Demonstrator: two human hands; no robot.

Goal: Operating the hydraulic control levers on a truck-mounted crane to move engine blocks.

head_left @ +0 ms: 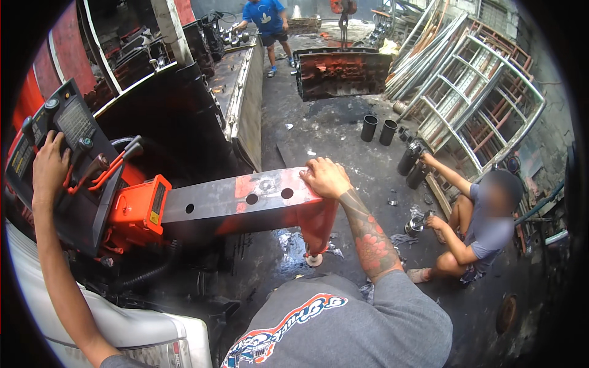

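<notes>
At the far left my left hand point(50, 164) is closed over a lever on the black control panel point(76, 119); the lever itself is hidden beneath my fingers. Other levers with dark and green knobs point(84, 144) rise beside it, and orange-red levers point(113, 168) stand near my wrist. My right hand point(327, 176) lies on the end of a grey and orange steel beam point(221, 201), its fingers draped over the top and gripping nothing. Three round holes run along the beam. An orange leg point(316, 230) drops from its end to a pale round foot.
A dark, rusty engine block point(343, 75) is below an orange hook block point(343, 6). A seated person point(491, 214) handles metal parts at right, near black cylinders point(369, 127). Someone in blue point(265, 21) stands at the back. Metal frames point(485, 92) lean on the right wall.
</notes>
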